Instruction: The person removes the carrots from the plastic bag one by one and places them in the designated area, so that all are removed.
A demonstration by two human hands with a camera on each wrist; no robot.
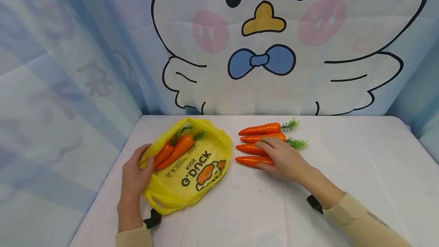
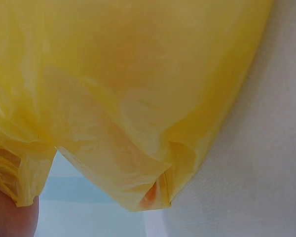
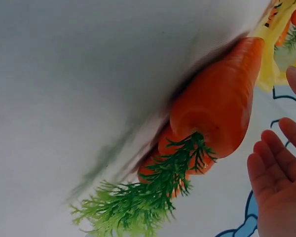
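Four loose carrots (image 1: 262, 144) lie in a row near the middle of the table (image 1: 360, 170), tips toward the bag, green tops toward the right edge. Right hand (image 1: 282, 159) lies over the two nearest carrots, fingers fairly straight and spread across them; head view shows contact on top, no clear wrap underneath, so call it touching rather than grasping. Right wrist view shows fingers (image 3: 278, 168) relaxed beside a carrot butt with its green top (image 3: 148, 197), which fits a flat, unclenched hand, though that view is blurred.

Left hand (image 1: 135, 178) pinches the near-left rim of the yellow plastic bag (image 1: 192, 163), thumb on the plastic, holding the mouth up. Bag sits toward the left edge of the table, mouth facing the back edge; two carrots (image 1: 173, 148) already lie inside. Left wrist view is all yellow film, nothing more to read.

To do this step well, judging from the layout: curl fingers under one carrot only, likely the nearest, so the others don't roll. Lift clear of the row before swinging left. Left hand should keep the rim raised and pulled wide, since thin film sags shut. Feed the carrot tip first alongside the two inside, not across them. Risk: snagging a green top on the bag handle
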